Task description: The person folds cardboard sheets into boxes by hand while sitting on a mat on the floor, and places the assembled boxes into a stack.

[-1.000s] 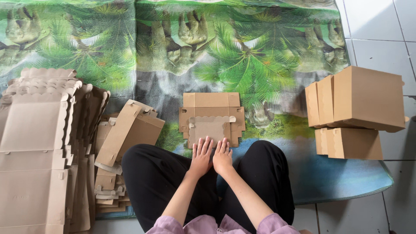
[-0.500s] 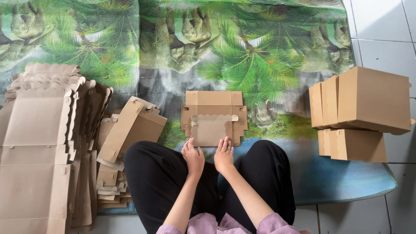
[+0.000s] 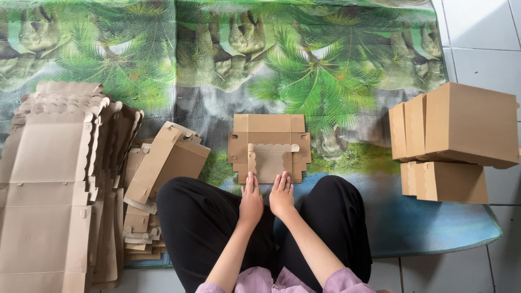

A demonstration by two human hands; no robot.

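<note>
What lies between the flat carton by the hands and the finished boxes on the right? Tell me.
Head view: only bare printed mat lies between the flat carton and the finished boxes.

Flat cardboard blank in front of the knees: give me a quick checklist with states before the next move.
1. Flat cardboard blank lies flat and square on the mat: ok.
2. Left hand and right hand both at its near edge: ok.
3. Scalloped flap folded over the middle: ok.
4. Nothing lying on the blank: ok.
5. Stack of unfolded blanks within the left hand's reach: ok, it seems.
6. Firm grip on the blank: cannot tell.
</note>
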